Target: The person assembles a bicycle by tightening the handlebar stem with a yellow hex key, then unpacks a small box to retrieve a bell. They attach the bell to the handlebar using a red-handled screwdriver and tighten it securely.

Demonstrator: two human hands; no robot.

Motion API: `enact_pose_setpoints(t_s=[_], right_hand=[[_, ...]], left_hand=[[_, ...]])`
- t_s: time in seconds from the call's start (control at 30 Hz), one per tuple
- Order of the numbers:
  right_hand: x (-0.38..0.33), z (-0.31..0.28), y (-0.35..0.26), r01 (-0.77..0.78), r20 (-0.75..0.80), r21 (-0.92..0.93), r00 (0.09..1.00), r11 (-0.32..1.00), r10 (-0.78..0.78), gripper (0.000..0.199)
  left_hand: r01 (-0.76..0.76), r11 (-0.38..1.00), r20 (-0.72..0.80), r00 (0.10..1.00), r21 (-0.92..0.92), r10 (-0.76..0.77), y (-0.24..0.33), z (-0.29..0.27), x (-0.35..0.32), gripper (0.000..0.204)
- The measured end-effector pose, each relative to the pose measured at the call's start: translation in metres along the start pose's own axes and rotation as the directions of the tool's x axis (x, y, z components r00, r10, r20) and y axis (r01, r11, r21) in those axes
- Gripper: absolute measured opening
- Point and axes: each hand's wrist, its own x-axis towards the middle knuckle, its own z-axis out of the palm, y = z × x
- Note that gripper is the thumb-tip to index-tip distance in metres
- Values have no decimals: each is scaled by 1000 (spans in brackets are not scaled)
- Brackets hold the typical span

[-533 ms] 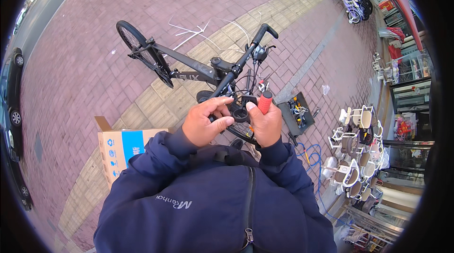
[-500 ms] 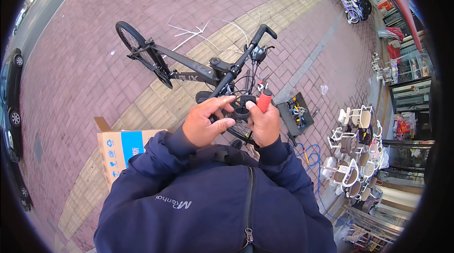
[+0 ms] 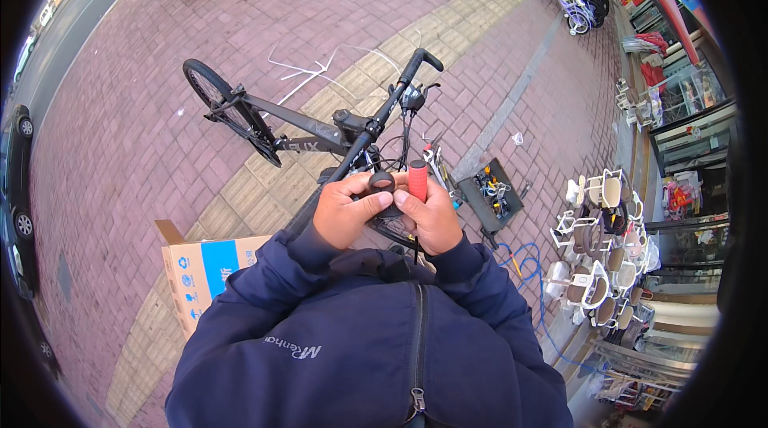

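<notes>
Just in front of my chest, both hands meet around a small black ring-shaped clamp (image 3: pixel 382 174). My left hand (image 3: pixel 338 214) is closed on its left side, thumb along the lower edge. My right hand (image 3: pixel 438 222) has its thumb on the clamp's right side and also grips a red-handled screwdriver (image 3: pixel 418 182), handle end up; a thin dark shaft shows below the fist. Beyond the hands stands a dark grey bicycle (image 3: pixel 300 118), its black handlebar (image 3: pixel 394 100) slanting up to the right. My hands hide part of its front end.
A grey toolbox (image 3: pixel 512 208) full of tools lies right of the bicycle, with a blue hose (image 3: pixel 524 256) nearby. At left is a cardboard box (image 3: pixel 180 268). White strips (image 3: pixel 316 72) lie on the paving. Several child seats (image 3: pixel 596 284) are stacked at right.
My left fingers, apart before, have closed onto the black clamp. The clamp has turned so its ring faces up, and the screwdriver handle stands more upright. The whole view has shifted slightly.
</notes>
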Motion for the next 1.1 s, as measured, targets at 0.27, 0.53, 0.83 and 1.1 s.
enact_pose_setpoints(t_s=[0.27,0.53,0.83,1.1], right_hand=[[0,0,2,172,90,-167,983,971,-159,43],[-2,-24,6,-57,239,172,971,984,14,49],[0,-34,15,-121,314,144,947,982,71,48],[-19,-31,-28,321,-49,-445,924,836,-380,41]], left_hand=[[207,908,-35,971,-365,-236,-1,4,-2,30],[337,768,278,937,-545,-214,-8,-5,-5,41],[171,826,256,966,-538,-33,-21,-3,-6,29],[-7,953,178,982,-302,64,-20,-18,-6,26]])
